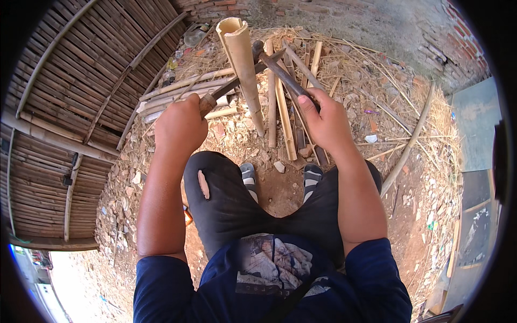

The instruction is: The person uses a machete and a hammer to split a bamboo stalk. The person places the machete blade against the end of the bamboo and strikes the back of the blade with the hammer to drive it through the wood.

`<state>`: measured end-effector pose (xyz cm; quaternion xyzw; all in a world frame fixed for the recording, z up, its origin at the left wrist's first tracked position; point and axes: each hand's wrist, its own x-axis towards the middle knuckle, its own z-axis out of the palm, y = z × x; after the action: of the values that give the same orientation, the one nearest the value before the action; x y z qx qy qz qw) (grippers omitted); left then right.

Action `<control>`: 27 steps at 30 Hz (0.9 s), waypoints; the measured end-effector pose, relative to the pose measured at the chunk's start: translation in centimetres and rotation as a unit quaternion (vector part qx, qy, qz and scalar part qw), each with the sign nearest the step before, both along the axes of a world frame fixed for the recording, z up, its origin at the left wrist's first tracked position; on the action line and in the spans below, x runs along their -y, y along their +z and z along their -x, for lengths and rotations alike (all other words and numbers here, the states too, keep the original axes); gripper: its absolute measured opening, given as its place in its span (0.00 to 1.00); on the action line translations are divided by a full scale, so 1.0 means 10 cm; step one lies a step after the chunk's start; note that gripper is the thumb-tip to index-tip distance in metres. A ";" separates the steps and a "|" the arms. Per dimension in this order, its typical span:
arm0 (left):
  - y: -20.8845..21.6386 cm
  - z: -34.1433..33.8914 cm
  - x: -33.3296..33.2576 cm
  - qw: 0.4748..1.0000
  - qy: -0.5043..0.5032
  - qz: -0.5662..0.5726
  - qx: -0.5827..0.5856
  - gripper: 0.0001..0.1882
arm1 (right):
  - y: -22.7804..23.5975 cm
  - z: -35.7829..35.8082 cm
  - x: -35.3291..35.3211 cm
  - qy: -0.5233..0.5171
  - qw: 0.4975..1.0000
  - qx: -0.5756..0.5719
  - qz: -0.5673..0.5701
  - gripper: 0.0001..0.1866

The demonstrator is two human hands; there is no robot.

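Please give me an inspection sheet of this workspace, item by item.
Surface: bare dirt ground with stones and straw.
Job's things: upright bamboo pole; knife with its blade across the pole; dark stick.
Clutter: split bamboo strips and chips on the ground.
Hands: left hand grips the knife handle; right hand grips the dark stick.
Cables: nothing seen.
Surroundings: bamboo slat fence at left, brick wall at upper right.

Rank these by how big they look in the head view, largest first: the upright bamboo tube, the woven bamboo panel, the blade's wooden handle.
1. Woven bamboo panel, filling the picture's left side.
2. Upright bamboo tube, though it stands nearer the camera, which enlarges it.
3. Wooden handle, mostly hidden in the left hand.
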<state>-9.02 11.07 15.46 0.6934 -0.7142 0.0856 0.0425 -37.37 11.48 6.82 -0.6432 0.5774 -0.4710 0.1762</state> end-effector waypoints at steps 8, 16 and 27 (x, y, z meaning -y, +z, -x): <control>0.00 0.04 0.08 1.000 -0.012 0.006 -0.005 0.11 | 0.12 0.15 -0.03 -0.039 0.994 0.085 0.051 0.25; -0.02 0.03 0.14 1.000 -0.004 0.016 0.001 0.11 | 0.03 0.18 0.06 -0.041 0.993 0.095 0.053 0.24; -0.03 0.07 0.15 1.000 0.003 0.004 -0.002 0.12 | -0.13 0.08 0.07 -0.003 0.998 -0.054 -0.029 0.20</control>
<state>-9.69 9.61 15.17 0.6955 -0.7117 0.0871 0.0459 -38.21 10.73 5.52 -0.6603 0.6019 -0.4188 0.1619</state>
